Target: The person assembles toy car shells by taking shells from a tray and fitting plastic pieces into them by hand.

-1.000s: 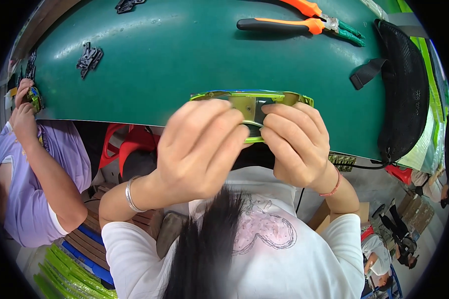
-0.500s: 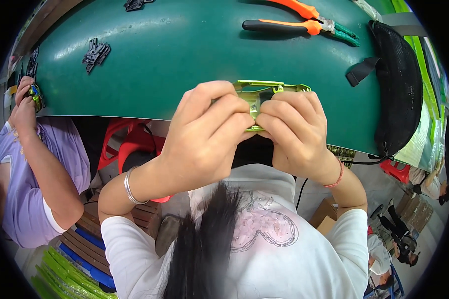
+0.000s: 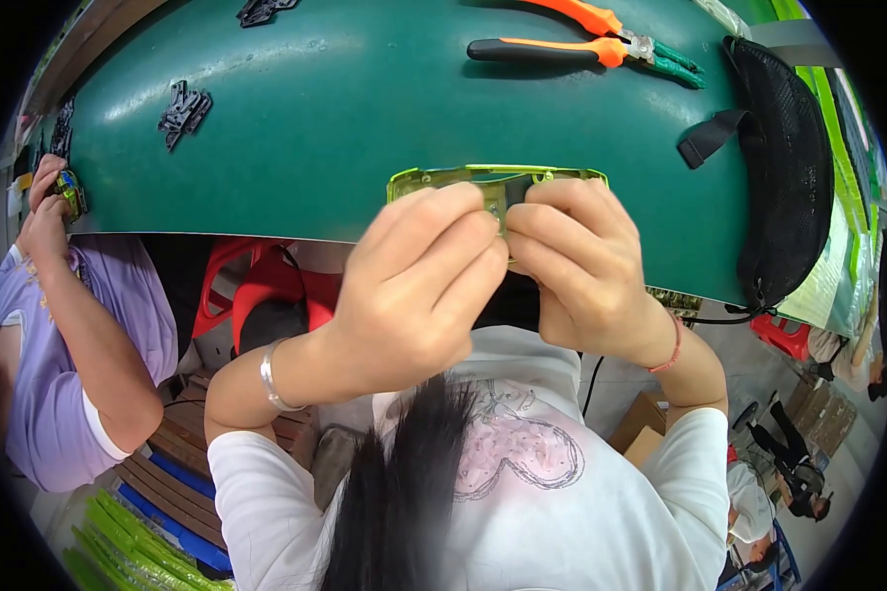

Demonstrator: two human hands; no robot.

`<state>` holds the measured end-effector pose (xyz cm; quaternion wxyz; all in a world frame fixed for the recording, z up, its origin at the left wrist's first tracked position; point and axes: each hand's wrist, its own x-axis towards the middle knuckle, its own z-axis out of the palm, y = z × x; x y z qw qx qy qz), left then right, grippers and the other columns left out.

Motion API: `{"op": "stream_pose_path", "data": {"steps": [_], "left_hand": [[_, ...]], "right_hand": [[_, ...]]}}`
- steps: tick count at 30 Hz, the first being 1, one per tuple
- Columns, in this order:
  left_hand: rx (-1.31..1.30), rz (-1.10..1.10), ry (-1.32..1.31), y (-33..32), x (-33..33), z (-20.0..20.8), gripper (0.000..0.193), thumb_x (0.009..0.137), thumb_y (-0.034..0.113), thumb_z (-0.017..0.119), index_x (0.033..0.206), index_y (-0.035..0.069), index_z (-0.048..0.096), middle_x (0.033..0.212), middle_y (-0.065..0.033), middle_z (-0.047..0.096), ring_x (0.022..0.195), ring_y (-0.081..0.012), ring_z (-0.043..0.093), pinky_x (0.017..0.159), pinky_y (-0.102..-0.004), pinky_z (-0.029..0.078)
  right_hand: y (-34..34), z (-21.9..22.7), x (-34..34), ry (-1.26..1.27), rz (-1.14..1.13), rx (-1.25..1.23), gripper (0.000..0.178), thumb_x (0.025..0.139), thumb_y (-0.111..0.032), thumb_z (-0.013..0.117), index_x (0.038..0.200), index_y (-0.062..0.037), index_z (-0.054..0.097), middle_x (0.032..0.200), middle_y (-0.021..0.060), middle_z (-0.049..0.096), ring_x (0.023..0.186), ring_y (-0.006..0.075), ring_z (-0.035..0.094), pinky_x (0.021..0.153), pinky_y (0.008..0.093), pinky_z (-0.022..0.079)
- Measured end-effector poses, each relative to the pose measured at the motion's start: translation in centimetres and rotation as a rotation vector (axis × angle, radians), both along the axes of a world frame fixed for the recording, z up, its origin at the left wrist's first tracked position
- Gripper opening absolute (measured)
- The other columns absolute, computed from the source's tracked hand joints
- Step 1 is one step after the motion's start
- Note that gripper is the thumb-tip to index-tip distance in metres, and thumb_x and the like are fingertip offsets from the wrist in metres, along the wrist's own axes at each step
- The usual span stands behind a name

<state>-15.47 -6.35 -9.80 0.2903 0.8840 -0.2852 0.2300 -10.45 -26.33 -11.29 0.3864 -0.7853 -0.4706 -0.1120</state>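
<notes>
Over the table's near edge, a lime-green plastic casing [image 3: 401,184] is held lengthwise between my two hands. My left hand [image 3: 419,281] is closed, its fingers pinching the middle of the casing from the near side. My right hand [image 3: 589,246] is closed on the right part, with fingertips close to those of the left. Between the fingers a dark patch [image 3: 517,187] shows inside the casing; whether it is a separate part I cannot tell. My fingers hide much of the casing's inside.
Orange-and-black pliers [image 3: 562,51] with green-covered jaws lie at the far right of the green table [image 3: 315,118]. Beside them is a black mesh case [image 3: 784,177] with a strap. Small black plastic parts [image 3: 184,113] form piles on the left. A co-worker's hands [image 3: 47,212] hold a similar green piece.
My left hand has shifted along the casing, and the casing's left end now shows beyond the fingers. Its upper edge appears more level. My right hand has barely moved.
</notes>
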Motion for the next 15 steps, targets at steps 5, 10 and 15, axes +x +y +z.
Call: {"op": "stream_pose_path", "data": {"steps": [5, 10, 15], "left_hand": [[-0.033, -0.024, 0.076, -0.2, 1.6, 1.5, 0.027, 0.068, -0.004, 0.076, 0.094, -0.003, 0.070, 0.091, -0.0128, 0.069, 0.095, -0.0322, 0.068, 0.082, -0.0433, 0.054], [-0.470, 0.007, 0.687, 1.5, 1.7, 6.3, 0.021, 0.094, 0.011, 0.078, 0.112, 0.001, 0.075, 0.088, -0.0036, 0.069, 0.074, -0.0071, 0.059, 0.068, -0.0231, 0.045], [-0.640, -0.044, 0.733, 1.1, 1.1, 7.4, 0.028, 0.100, 0.019, 0.073, 0.118, -0.004, 0.072, 0.087, 0.0003, 0.065, 0.074, -0.0034, 0.055, 0.066, -0.0189, 0.041]], "right_hand": [[-0.3, 0.3, 1.1, 0.101, -0.011, 0.038, 0.022, 0.070, 0.002, 0.071, 0.091, 0.0008, 0.064, 0.095, 0.0100, 0.064, 0.089, 0.0317, 0.063, 0.070, 0.0419, 0.050], [-2.0, 4.1, 2.1, 1.107, 0.261, 0.243, 0.015, 0.103, -0.014, 0.068, 0.104, 0.0005, 0.069, 0.099, 0.0071, 0.064, 0.092, 0.0178, 0.061, 0.082, 0.0294, 0.049], [-2.0, 3.0, 0.3, 1.539, 0.335, 0.448, 0.025, 0.106, -0.023, 0.067, 0.112, 0.0015, 0.069, 0.110, 0.0025, 0.065, 0.100, 0.0114, 0.060, 0.092, 0.0263, 0.049]]}}
